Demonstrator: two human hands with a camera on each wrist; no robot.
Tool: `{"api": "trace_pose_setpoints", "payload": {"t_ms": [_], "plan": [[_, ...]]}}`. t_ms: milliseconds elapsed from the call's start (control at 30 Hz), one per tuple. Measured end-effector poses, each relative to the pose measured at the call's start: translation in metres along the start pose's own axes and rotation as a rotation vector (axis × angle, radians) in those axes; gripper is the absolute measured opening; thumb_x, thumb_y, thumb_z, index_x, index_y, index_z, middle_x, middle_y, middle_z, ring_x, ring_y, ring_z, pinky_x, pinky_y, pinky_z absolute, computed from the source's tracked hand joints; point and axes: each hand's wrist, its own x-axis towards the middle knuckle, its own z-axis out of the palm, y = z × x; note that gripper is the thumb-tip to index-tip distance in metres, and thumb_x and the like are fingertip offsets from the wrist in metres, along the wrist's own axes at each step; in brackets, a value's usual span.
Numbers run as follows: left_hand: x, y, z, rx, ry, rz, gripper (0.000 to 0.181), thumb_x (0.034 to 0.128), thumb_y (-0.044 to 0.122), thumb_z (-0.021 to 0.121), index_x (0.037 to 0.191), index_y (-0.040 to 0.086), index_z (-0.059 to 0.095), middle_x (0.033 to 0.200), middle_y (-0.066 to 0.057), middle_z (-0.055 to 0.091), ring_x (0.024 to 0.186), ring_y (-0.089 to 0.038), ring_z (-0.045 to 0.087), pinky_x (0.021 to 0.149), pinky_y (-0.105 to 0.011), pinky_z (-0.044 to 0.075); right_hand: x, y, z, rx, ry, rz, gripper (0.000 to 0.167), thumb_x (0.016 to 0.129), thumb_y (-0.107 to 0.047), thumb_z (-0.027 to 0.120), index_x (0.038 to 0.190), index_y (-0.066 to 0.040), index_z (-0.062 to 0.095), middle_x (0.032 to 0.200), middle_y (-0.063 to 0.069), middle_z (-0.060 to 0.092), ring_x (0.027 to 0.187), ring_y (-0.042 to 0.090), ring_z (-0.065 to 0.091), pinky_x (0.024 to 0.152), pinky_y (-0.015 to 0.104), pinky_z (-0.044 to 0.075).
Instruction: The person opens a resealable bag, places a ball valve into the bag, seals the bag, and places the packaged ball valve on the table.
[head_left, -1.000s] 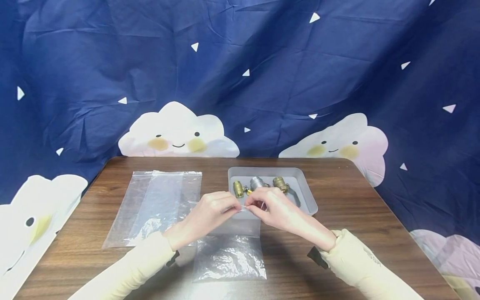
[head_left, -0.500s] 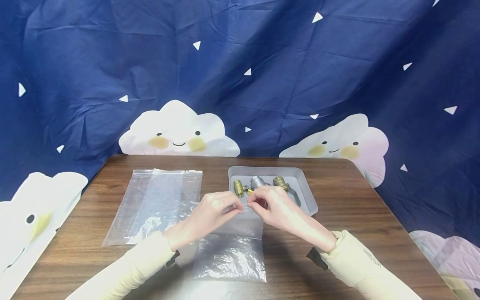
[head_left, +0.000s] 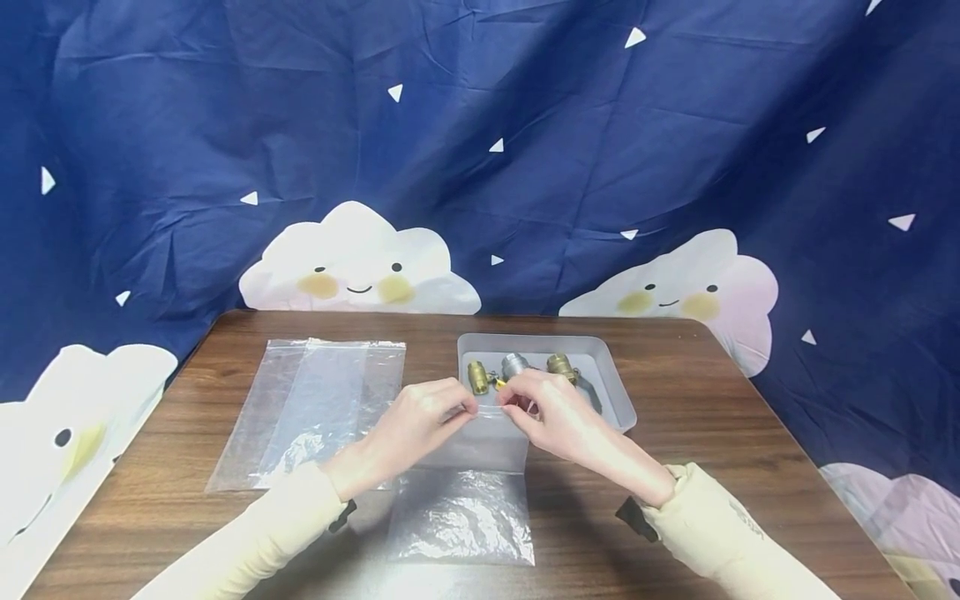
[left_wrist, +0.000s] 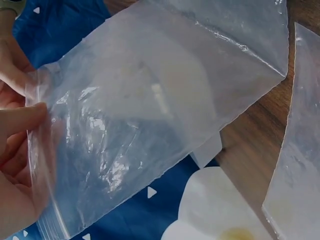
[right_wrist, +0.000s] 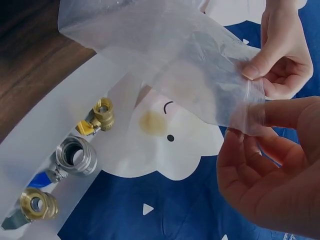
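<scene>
Between both hands a clear zip-lock bag (head_left: pixel 465 517) is held by its zip edge, its lower part bent and lying on the table. My left hand (head_left: pixel 420 421) pinches this edge on the left, thumb against fingers. A short way along it, my right hand (head_left: pixel 555 414) pinches the same edge. In the left wrist view the zip-lock bag (left_wrist: pixel 135 105) stretches away from the fingers, and its mouth looks flat. The right wrist view shows my right hand (right_wrist: pixel 270 170) with thumb and fingers on the zip strip.
Behind the hands stands a grey plastic tray (head_left: pixel 618 396). It holds a small brass ball valve (head_left: pixel 477 377), a silver ball valve (head_left: pixel 515 364) and a larger brass ball valve (head_left: pixel 560 367). More clear zip-lock bags (head_left: pixel 315 408) lie overlapping at the left of the wooden table (head_left: pixel 697 467).
My left hand slides slightly left along the zip edge, so the gap between the two hands widens. My right hand stays nearly in place. The tray and its valves have not moved.
</scene>
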Motion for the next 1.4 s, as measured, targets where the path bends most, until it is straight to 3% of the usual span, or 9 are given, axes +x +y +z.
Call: {"api": "trace_pose_setpoints", "payload": {"t_ms": [267,600,767,1000,1200,1400], "plan": [[-0.002,0.002,0.003,0.001,0.014,0.054,0.015,0.08,0.001,0.077,0.086,0.012,0.068,0.083,0.004,0.073,0.079,-0.008,0.069,0.077,-0.014,0.055,0.0,-0.003,0.002,0.031,-0.025,0.022,0.005,0.084,-0.007,0.076,0.084,-0.011,0.072,0.075,-0.003,0.068,0.067,0.003,0.055,0.06,0.015,0.048],[0.001,0.004,0.0,0.01,-0.004,0.062,0.016,0.0805,0.003,0.078,0.088,0.014,0.069,0.085,0.007,0.072,0.08,-0.006,0.069,0.078,-0.012,0.055,0.001,-0.005,-0.001,-0.022,-0.004,0.102,0.007,0.083,-0.007,0.076,0.084,-0.013,0.073,0.074,-0.004,0.069,0.066,0.001,0.055,0.06,0.016,0.048],[0.001,0.001,-0.004,0.052,-0.012,0.034,0.017,0.0789,0.007,0.081,0.089,0.014,0.069,0.086,0.006,0.072,0.08,-0.005,0.07,0.076,-0.014,0.056,0.001,-0.004,-0.002,-0.053,0.011,0.082,0.007,0.083,-0.009,0.077,0.084,-0.014,0.073,0.075,-0.004,0.069,0.068,0.003,0.056,0.061,0.017,0.049],[0.001,-0.001,-0.008,0.018,-0.014,-0.006,0.016,0.0787,0.003,0.08,0.088,0.012,0.069,0.084,0.004,0.071,0.079,-0.007,0.071,0.075,-0.013,0.056,0.002,-0.003,-0.002,-0.061,0.011,0.068,0.007,0.083,-0.01,0.077,0.083,-0.014,0.072,0.075,-0.005,0.067,0.068,0.004,0.057,0.062,0.017,0.049],[-0.001,-0.001,-0.007,0.027,-0.004,-0.002,0.015,0.0795,0.002,0.078,0.086,0.013,0.069,0.082,0.005,0.071,0.077,-0.007,0.069,0.075,-0.013,0.056,0.001,-0.003,0.002,0.021,-0.029,0.035,0.005,0.085,-0.007,0.074,0.085,-0.011,0.071,0.077,-0.003,0.067,0.069,0.005,0.057,0.061,0.021,0.052],[-0.002,0.0,-0.004,0.035,0.005,0.022,0.016,0.0777,0.003,0.08,0.085,0.014,0.07,0.082,0.006,0.072,0.076,-0.006,0.068,0.074,-0.013,0.055,0.002,-0.001,0.006,0.026,-0.024,0.035,0.007,0.085,-0.007,0.075,0.083,-0.013,0.071,0.075,-0.005,0.066,0.067,0.01,0.056,0.06,0.015,0.046]]}}
